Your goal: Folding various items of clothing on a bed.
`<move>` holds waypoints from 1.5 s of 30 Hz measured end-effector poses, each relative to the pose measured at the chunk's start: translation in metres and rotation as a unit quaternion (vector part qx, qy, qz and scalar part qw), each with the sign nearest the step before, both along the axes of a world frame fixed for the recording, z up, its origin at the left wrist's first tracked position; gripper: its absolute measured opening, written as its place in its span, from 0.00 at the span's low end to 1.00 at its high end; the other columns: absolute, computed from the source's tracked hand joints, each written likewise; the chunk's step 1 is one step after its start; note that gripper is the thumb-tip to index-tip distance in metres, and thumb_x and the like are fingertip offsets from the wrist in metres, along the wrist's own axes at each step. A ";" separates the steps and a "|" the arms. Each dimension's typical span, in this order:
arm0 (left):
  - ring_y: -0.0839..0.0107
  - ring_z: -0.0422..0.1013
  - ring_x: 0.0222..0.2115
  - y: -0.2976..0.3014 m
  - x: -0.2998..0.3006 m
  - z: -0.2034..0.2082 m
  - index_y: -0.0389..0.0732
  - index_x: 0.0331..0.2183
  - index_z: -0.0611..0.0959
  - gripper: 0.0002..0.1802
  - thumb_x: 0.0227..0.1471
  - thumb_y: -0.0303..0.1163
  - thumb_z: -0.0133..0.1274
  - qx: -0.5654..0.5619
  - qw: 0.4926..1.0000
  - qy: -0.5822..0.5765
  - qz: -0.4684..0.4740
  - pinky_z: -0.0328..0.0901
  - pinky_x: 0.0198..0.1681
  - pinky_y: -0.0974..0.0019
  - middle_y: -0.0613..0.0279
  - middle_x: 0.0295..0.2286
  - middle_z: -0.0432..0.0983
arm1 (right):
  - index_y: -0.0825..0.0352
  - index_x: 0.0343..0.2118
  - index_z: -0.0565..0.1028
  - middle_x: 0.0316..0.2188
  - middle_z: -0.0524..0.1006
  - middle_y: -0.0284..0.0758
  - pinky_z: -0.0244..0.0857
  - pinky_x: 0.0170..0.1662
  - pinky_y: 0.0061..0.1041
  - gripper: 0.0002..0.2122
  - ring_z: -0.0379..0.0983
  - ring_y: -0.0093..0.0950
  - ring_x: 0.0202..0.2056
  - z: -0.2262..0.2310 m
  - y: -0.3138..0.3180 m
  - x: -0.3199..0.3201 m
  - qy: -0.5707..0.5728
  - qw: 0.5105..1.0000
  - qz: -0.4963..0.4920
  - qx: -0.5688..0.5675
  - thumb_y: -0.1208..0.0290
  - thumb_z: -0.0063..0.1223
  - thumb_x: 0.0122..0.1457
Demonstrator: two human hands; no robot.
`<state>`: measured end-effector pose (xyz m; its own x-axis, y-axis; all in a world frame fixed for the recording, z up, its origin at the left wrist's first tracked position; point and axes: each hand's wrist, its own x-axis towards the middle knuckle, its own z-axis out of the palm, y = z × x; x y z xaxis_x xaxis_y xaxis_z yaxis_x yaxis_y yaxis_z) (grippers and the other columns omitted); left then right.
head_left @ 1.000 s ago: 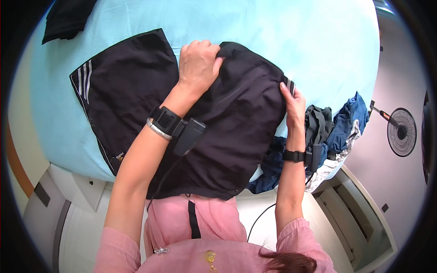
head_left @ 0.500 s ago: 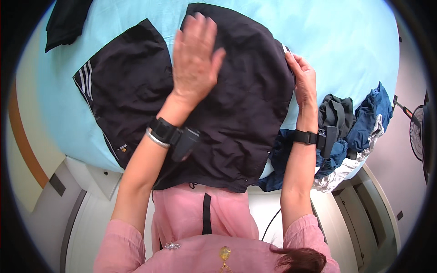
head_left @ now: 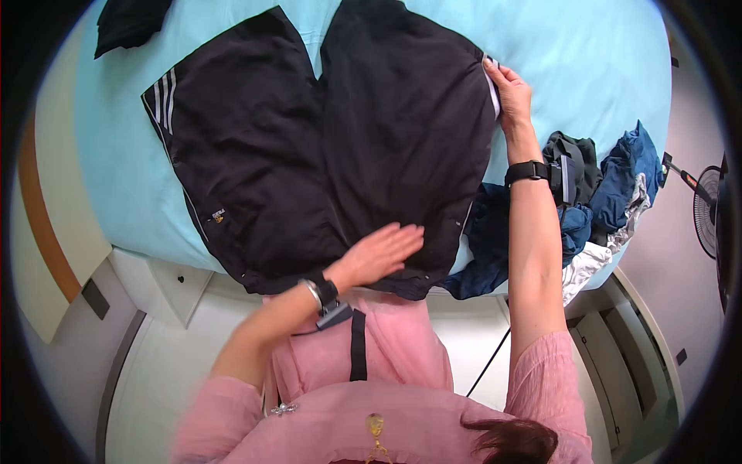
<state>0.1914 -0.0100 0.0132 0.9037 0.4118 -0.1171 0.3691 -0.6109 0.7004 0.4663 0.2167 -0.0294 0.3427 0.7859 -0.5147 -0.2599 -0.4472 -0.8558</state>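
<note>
Left hand (head_left: 379,254) lowered near the waistband (head_left: 413,288) of the black shorts (head_left: 247,155), right leg (head_left: 402,116) spread out farther

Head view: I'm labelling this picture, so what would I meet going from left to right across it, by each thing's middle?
Folded black cloth → black shorts with white stripes → right hand → dark grey garment → upper blue garment → fan.

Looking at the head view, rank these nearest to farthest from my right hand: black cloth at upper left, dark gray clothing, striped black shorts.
From your right hand:
1. Striped black shorts: pinched at their right edge.
2. Dark gray clothing: lower right.
3. Black cloth: upper left, beyond the shorts.
</note>
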 end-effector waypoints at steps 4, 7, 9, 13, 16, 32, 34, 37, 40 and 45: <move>0.70 0.48 0.56 -0.045 0.005 0.008 0.40 0.53 0.61 0.34 0.43 0.38 0.49 -0.039 0.999 -0.015 0.001 0.42 0.58 0.62 0.59 0.55 0.50 | 0.70 0.33 0.74 0.28 0.76 0.30 0.63 0.33 0.15 0.13 0.70 0.16 0.28 0.006 -0.004 0.010 0.019 0.999 -0.001 -0.039 0.65 0.56 0.51; 0.64 0.49 0.56 -0.046 -0.016 0.020 0.40 0.51 0.63 0.31 0.44 0.35 0.50 -0.069 0.996 -0.030 0.049 0.43 0.57 0.59 0.55 0.54 0.51 | 0.72 0.39 0.69 0.32 0.73 0.33 0.62 0.34 0.17 0.16 0.69 0.20 0.32 0.031 -0.020 -0.015 -0.011 0.999 -0.037 -0.002 0.63 0.51 0.54; 0.60 0.49 0.55 -0.038 -0.040 0.032 0.39 0.51 0.64 0.31 0.43 0.34 0.50 -0.027 0.988 -0.028 0.150 0.44 0.57 0.58 0.52 0.54 0.52 | 0.72 0.46 0.64 0.42 0.68 0.41 0.59 0.42 0.26 0.21 0.66 0.29 0.42 0.044 -0.051 -0.029 -0.292 0.954 -0.031 0.054 0.63 0.50 0.54; 0.52 0.50 0.54 0.006 -0.110 0.047 0.32 0.49 0.64 0.28 0.45 0.32 0.50 0.156 0.852 0.071 0.495 0.46 0.55 0.55 0.45 0.52 0.53 | 0.72 0.49 0.61 0.50 0.61 0.49 0.50 0.53 0.37 0.26 0.57 0.43 0.51 0.081 -0.150 -0.100 -0.594 0.755 0.177 0.213 0.66 0.53 0.48; 0.52 0.54 0.51 0.041 -0.191 0.019 0.27 0.48 0.62 0.30 0.50 0.38 0.49 0.172 0.674 0.097 0.712 0.49 0.54 0.58 0.42 0.50 0.55 | 0.69 0.48 0.63 0.51 0.61 0.47 0.50 0.54 0.37 0.29 0.57 0.41 0.52 0.097 -0.230 -0.176 -0.440 0.773 0.394 0.232 0.70 0.57 0.40; 0.66 0.69 0.36 0.267 -0.345 -0.048 0.20 0.40 0.69 0.38 0.32 0.40 0.64 -0.204 0.656 -0.034 0.726 0.63 0.40 0.68 0.47 0.38 0.70 | 0.65 0.33 0.69 0.34 0.68 0.34 0.56 0.38 0.28 0.12 0.64 0.30 0.38 0.057 -0.293 -0.375 -0.448 0.778 0.396 0.193 0.72 0.45 0.42; 0.65 0.69 0.34 0.285 -0.380 -0.049 0.23 0.39 0.72 0.35 0.33 0.40 0.62 -0.190 0.633 -0.062 0.748 0.63 0.39 0.67 0.48 0.37 0.71 | 0.65 0.33 0.69 0.34 0.68 0.35 0.57 0.38 0.27 0.13 0.64 0.31 0.38 0.068 -0.292 -0.376 -0.364 0.819 0.391 0.209 0.72 0.45 0.41; 0.67 0.70 0.33 0.293 -0.370 -0.039 0.31 0.37 0.73 0.20 0.40 0.29 0.57 -0.137 0.664 -0.066 0.732 0.65 0.37 0.66 0.55 0.33 0.72 | 0.66 0.33 0.68 0.34 0.68 0.36 0.58 0.38 0.29 0.16 0.64 0.34 0.39 0.091 -0.301 -0.360 -0.269 0.882 0.341 0.181 0.78 0.48 0.35; 0.74 0.69 0.29 0.306 -0.279 0.014 0.34 0.36 0.75 0.17 0.42 0.31 0.55 -0.152 0.701 -0.111 0.688 0.63 0.34 0.70 0.61 0.30 0.74 | 0.66 0.33 0.68 0.32 0.69 0.38 0.60 0.39 0.29 0.18 0.65 0.35 0.38 0.119 -0.300 -0.328 -0.191 0.935 0.279 0.107 0.83 0.49 0.33; 0.77 0.66 0.24 0.319 -0.100 0.071 0.34 0.30 0.77 0.12 0.44 0.32 0.52 -0.009 0.804 -0.168 0.571 0.61 0.28 0.71 0.65 0.24 0.74 | 0.67 0.35 0.67 0.27 0.72 0.32 0.62 0.36 0.18 0.13 0.68 0.19 0.34 0.119 -0.325 -0.280 0.089 0.994 0.057 -0.028 0.83 0.52 0.44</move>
